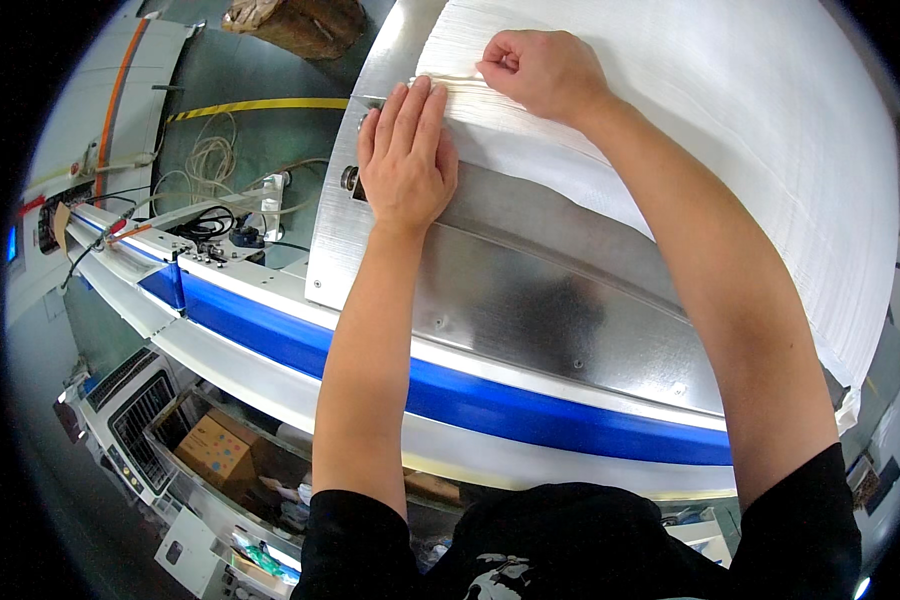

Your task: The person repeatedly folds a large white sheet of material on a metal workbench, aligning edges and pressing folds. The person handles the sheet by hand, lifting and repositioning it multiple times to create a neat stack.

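Pressing flat, the left hand [407,160] pins white sheeting [730,130] while the right hand [542,72] pinches its edge beside a metal plate [510,290].

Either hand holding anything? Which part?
Right hand pinches the top white sheets of the stack at their left edge. Left hand lies flat, pressing that edge; no grip.

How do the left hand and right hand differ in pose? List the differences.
The left hand lies flat, fingers straight, on the metal plate at the edge of the white sheet stack. The right hand is curled, pinching the stack's edge. Both are bare and touch the stack.
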A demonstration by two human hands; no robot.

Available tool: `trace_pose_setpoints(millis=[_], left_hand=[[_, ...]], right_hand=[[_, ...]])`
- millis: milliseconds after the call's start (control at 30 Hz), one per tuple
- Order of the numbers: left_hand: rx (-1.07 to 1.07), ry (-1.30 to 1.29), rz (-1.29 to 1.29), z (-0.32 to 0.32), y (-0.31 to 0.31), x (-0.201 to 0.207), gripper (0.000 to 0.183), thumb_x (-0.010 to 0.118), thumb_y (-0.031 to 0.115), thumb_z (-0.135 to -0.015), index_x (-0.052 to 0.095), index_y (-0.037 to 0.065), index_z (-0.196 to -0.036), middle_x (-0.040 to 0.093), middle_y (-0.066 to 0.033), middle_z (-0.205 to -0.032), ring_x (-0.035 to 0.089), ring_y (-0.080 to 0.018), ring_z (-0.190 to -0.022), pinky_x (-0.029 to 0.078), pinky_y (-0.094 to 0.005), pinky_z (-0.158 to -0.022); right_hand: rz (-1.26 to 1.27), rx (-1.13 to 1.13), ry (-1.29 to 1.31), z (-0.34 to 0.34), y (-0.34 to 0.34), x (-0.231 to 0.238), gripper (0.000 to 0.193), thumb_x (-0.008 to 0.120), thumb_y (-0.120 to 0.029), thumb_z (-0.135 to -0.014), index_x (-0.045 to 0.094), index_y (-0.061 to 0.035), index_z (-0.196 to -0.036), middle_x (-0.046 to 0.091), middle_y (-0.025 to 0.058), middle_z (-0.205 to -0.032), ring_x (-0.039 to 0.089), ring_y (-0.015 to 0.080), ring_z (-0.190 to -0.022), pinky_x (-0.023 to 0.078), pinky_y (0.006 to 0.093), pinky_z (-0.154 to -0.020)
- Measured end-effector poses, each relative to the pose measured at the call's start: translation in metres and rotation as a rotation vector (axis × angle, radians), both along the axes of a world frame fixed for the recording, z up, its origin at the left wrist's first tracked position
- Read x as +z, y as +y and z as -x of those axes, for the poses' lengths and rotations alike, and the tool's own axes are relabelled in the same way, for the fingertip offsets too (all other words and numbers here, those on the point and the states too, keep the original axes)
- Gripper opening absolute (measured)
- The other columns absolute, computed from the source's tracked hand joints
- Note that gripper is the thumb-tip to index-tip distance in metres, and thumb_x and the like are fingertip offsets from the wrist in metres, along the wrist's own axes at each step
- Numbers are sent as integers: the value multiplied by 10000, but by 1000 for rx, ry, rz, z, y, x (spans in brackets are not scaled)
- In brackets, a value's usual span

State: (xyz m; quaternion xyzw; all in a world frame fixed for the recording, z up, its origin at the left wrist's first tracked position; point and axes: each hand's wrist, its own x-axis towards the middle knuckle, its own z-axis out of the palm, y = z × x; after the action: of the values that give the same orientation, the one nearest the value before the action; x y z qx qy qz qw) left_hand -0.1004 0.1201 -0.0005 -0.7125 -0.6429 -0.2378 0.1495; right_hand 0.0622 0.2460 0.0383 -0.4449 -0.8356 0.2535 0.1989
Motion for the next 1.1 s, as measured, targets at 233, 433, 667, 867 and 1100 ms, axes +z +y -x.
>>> trace_pose_setpoints(millis=[233, 433, 667, 867, 1100], left_hand=[[-16, -37, -34, 1, -1, 2, 375, 544, 159, -841, 574, 145, -1214, 572, -36, -1263, 505, -241, -1203, 338, -403, -1028], [5, -52, 1, 3, -12, 3, 374, 583, 147, -812, 586, 176, -1185, 567, -30, -1252, 506, -247, -1191, 346, -409, -1008], [-5, -57, 6, 3, -14, 4, 383, 602, 149, -801, 600, 207, -1179, 541, -26, -1289, 497, -250, -1202, 346, -408, -1008], [-36, -90, -55, 3, -8, 1, 372, 603, 137, -800, 617, 207, -1165, 544, -43, -1285, 521, -258, -1186, 361, -401, -999], [-35, -123, -67, 3, -9, 0, 369, 615, 127, -784, 627, 195, -1147, 544, -67, -1285, 533, -264, -1166, 375, -395, -981]], right_hand=[[-19, 6, -2, 0, 2, -2, 223, 647, -343, -810, 688, -128, -854, 674, 24, -700, 636, 194, -632, 509, 326, -610], [21, 1, -28, 1, 2, 1, 218, 647, -337, -816, 685, -124, -849, 665, 21, -686, 617, 189, -608, 500, 322, -600], [39, -1, -13, 2, 1, 1, 218, 644, -334, -817, 683, -122, -853, 661, 13, -687, 606, 172, -612, 485, 309, -594], [-18, 18, -5, -2, 5, -5, 219, 649, -336, -814, 680, -123, -855, 654, 2, -682, 595, 152, -607, 472, 302, -591], [152, 181, 55, -14, 3, 4, 227, 712, -249, -787, 650, -76, -919, 545, -28, -655, 492, 84, -604, 423, 249, -579]])
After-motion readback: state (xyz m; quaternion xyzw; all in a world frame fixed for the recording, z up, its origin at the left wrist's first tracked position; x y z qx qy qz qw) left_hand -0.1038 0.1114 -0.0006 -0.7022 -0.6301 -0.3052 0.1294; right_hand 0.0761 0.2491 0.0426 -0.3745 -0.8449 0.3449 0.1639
